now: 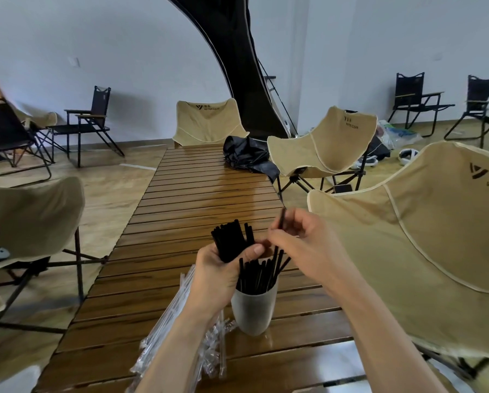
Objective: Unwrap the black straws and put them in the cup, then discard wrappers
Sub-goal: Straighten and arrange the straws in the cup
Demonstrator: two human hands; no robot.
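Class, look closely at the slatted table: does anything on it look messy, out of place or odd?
Yes: clear wrappers lie in a loose heap beside the cup, not yet discarded. A crumpled black cloth sits at the table's far end.

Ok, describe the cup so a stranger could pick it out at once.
Start at the long slatted wooden table down the middle of the room. At its near end, under the hands, stands the cup: pale grey, upright, full of black straws. Clear wrappers lie flat to its left; nothing else there stands up.
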